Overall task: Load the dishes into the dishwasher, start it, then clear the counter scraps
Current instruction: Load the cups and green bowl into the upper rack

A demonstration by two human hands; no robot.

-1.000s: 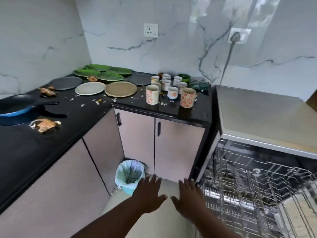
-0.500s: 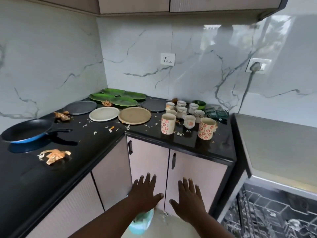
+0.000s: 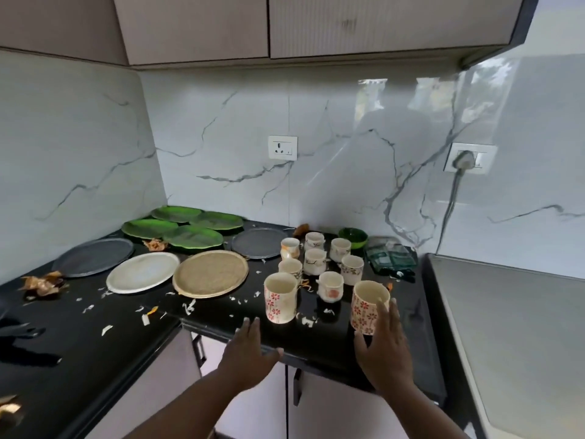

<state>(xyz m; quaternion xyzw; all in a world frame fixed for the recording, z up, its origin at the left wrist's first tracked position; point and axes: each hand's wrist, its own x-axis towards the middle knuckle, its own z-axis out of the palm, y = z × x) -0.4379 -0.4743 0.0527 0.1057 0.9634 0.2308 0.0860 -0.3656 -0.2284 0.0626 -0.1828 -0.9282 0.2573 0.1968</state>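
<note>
Both hands reach over the counter edge with fingers spread, holding nothing: the left hand (image 3: 250, 350) near one floral mug (image 3: 281, 297), the right hand (image 3: 384, 346) just at another mug (image 3: 368, 307). Probably glazed ceramic: rigid, breakable, slick; best gripped around the body.

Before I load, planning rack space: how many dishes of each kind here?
Green leaf plates: 4
Grey plates: 2
White plate: 1
Woven tan plate: 1
Tall floral mugs: 2
Small cups: 7
Green bowl: 1
Total: 18
</note>
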